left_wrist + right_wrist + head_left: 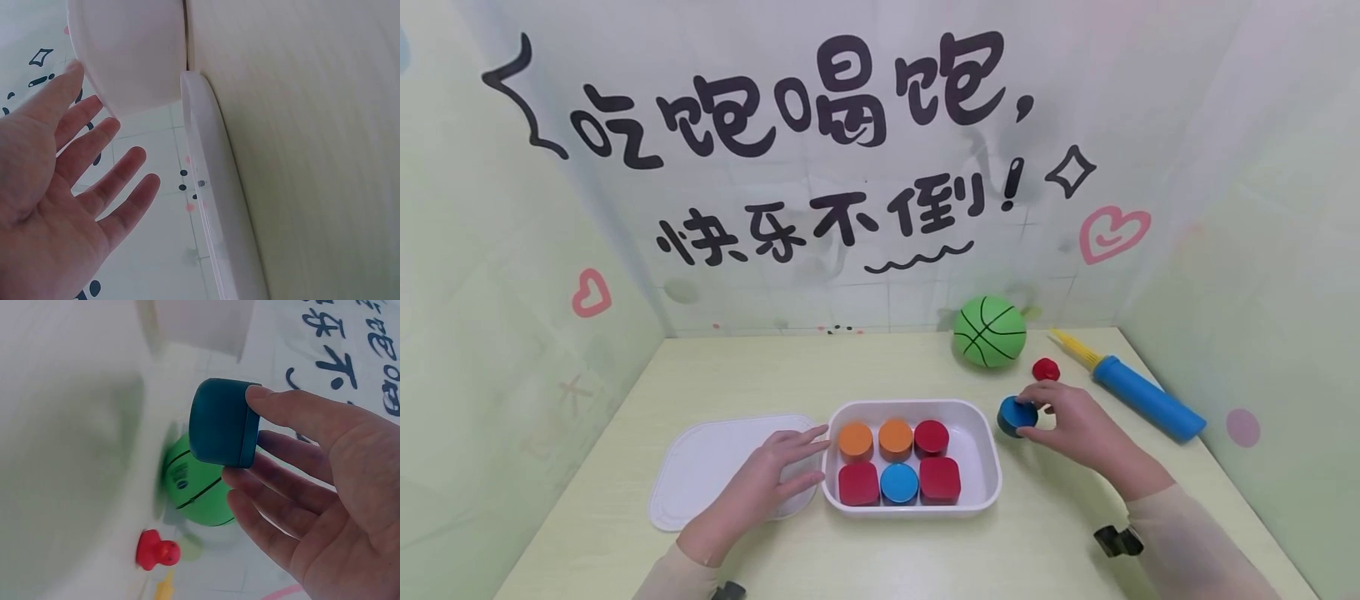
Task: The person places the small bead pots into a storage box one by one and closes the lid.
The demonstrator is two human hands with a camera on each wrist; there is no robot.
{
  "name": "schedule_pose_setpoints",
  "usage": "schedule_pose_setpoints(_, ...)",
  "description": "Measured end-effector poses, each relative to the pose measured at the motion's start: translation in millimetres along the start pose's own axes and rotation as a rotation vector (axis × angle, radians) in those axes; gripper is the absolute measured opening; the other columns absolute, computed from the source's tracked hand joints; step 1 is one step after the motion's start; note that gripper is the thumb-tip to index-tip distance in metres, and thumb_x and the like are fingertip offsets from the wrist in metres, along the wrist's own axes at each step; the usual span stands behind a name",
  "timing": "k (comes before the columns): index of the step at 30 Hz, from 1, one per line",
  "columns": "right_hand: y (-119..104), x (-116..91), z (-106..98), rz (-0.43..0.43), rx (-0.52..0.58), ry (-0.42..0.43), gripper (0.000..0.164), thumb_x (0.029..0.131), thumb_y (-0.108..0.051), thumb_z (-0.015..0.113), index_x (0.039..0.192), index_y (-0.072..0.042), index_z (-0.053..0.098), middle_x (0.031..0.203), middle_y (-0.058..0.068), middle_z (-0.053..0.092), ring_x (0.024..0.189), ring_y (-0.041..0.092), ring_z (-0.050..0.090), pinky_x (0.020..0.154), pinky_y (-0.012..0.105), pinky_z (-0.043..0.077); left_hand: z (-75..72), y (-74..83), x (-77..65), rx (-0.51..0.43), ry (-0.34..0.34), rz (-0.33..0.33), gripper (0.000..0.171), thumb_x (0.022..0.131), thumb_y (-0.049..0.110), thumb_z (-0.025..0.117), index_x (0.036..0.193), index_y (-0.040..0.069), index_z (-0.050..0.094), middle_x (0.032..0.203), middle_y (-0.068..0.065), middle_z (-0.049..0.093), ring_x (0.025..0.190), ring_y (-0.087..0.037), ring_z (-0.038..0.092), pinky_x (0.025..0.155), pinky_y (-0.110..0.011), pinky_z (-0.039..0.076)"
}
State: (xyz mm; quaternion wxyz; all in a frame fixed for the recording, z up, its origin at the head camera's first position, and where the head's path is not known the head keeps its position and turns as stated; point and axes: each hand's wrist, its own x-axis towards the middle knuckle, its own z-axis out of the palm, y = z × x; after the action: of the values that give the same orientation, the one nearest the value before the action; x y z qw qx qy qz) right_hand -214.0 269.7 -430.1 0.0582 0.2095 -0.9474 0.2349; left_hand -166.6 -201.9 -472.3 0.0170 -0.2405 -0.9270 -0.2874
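Note:
My right hand (1075,423) pinches a small blue lidded tin (1018,416) between thumb and fingers, just right of the white tub. In the right wrist view the tin (220,422) is held by its lid end, above the table. The white tub (991,467) holds orange and red round tins, two red square tins (940,479) and a lighter blue round tin (899,482). Spread fingers of my left hand (766,475) reach the tub's left rim. That hand (56,187) looks open in the left wrist view, its thumb and fingertips at the tub wall.
A flat white lid (715,467) lies left of the tub, partly under the left hand. Behind are a green ball (990,332), a small red rubber toy (156,550) and a blue hand pump (1150,398) with a yellow nozzle. A printed curtain (850,292) backs the table.

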Motion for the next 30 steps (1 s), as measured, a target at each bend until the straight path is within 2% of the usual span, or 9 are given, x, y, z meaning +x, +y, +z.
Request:
schedule_pose_setpoints(6, -22.5, -1.2, -10.8, -0.029, -0.008, 0.002, 0.046, 0.078, -0.02, 0.091, 0.119, -0.007, 0.074, 0.112, 0.006, 0.073, 0.1, 0.025, 0.07, 0.082, 0.044, 0.064, 0.0, 0.4, 0.8, 0.002, -0.001, -0.004, 0.05, 0.093, 0.033, 0.077, 0.14, 0.022, 0.066, 0.155, 0.004, 0.055, 0.135, -0.029, 0.055, 0.105, -0.054, 0.055)
schedule_pose_setpoints(13, -47.5, -0.6, -17.4, -0.043, 0.032, -0.025, 0.046, 0.078, -0.017, 0.092, 0.12, -0.009, 0.075, 0.117, 0.006, 0.071, 0.102, 0.024, 0.068, 0.079, 0.037, 0.065, -0.7, 1.9, 0.5, 0.003, -0.004, -0.011, 0.05, 0.092, 0.031, 0.078, 0.14, 0.021, 0.066, 0.155, 0.004, 0.055, 0.135, -0.029, 0.055, 0.104, -0.054, 0.055)
schedule_pose_setpoints(24, -68.7, 8.9, -4.6, -0.08, 0.039, -0.131, 0.044, 0.079, -0.017, 0.091, 0.12, -0.011, 0.075, 0.121, 0.004, 0.07, 0.11, 0.024, 0.066, 0.082, 0.036, 0.065, 0.2, 1.4, 0.2, -0.009, -0.012, -0.03, 0.05, 0.093, 0.034, 0.077, 0.141, 0.023, 0.066, 0.156, 0.005, 0.054, 0.136, -0.029, 0.054, 0.106, -0.055, 0.054)
schedule_pose_setpoints(30, -74.3, 12.7, 3.7, -0.09, -0.005, -0.187, 0.044, 0.079, -0.018, 0.091, 0.12, -0.013, 0.076, 0.122, 0.004, 0.07, 0.111, 0.024, 0.066, 0.085, 0.036, 0.064, -0.4, 0.5, -0.3, 0.008, 0.004, 0.002, 0.05, 0.093, 0.032, 0.078, 0.14, 0.021, 0.067, 0.155, 0.003, 0.055, 0.135, -0.029, 0.055, 0.105, -0.054, 0.054)
